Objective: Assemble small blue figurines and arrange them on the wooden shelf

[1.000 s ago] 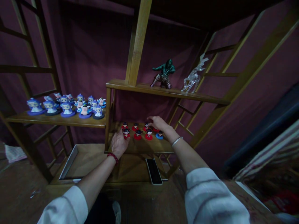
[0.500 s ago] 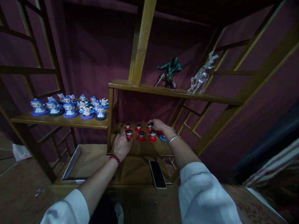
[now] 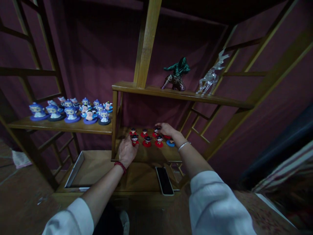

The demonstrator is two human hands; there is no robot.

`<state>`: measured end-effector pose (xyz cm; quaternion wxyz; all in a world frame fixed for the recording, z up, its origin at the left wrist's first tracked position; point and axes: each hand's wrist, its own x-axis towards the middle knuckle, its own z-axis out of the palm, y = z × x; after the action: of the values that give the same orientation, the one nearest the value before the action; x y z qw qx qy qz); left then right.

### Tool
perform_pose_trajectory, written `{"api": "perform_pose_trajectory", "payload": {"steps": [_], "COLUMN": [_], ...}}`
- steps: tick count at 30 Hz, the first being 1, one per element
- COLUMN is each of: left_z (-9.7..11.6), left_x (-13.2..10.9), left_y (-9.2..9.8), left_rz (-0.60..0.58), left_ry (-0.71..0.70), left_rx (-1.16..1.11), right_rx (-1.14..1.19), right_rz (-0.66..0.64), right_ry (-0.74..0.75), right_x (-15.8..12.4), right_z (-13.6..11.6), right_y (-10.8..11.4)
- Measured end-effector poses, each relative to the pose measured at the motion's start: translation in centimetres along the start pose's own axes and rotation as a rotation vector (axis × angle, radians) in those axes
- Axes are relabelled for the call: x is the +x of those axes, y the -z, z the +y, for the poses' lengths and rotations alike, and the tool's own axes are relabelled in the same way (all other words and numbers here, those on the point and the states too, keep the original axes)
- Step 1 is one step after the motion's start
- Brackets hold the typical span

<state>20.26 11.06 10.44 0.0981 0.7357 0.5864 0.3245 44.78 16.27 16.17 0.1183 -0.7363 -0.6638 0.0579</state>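
On the lower right shelf, small black-haired figurines on red bases stand in two rows. My left hand [image 3: 128, 150] is closed around the front-left red figurine [image 3: 134, 140], with the thumb at its right side. Fingers of my right hand [image 3: 167, 129] are curled at the head of a back-row red figurine [image 3: 156, 132]; their tips are partly hidden. Between the hands stand a front-row red figurine [image 3: 147, 141] and another red figurine [image 3: 159, 141]. A figurine on a blue base [image 3: 170, 142] sits under my right wrist.
Several purple and blue figurines [image 3: 70, 113] crowd the left shelf [image 3: 61, 126]. Above my hands, a ledge [image 3: 151, 91] bears a green hooded statue [image 3: 178, 74] and a clear deer statue [image 3: 210, 76]. Lower down are an open cardboard box [image 3: 94, 166] and a phone [image 3: 164, 181].
My right hand has shifted slightly back from the back-row figurine, which shows a little more. My left hand stays at the front-left figurine. The whole view has moved slightly.
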Motion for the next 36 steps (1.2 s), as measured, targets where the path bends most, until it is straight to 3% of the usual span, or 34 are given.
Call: {"api": "perform_pose_trajectory", "payload": {"steps": [8,16,21,36], "left_z": [-0.3,-0.1,-0.1,0.0], "left_x": [0.0,-0.1,-0.1,-0.1], "left_y": [-0.3,0.2,0.2,0.2], "left_rz": [0.008,-0.004,-0.019,-0.014], "left_ry": [-0.025,-0.033,-0.011,-0.014], "left_rx": [0.008,0.020,0.031,0.040], "right_rx": [-0.079,-0.110,-0.201,-0.183], "right_rz": [0.061,-0.054,-0.060,-0.085], "right_ry": [-0.055,-0.055,-0.061,-0.049], "right_x": [-3.5,-7.0,-7.4,-7.0], "right_z": [2.4,3.9,4.2,4.5], "right_y": [2.6,2.0,1.3,0.9]}}
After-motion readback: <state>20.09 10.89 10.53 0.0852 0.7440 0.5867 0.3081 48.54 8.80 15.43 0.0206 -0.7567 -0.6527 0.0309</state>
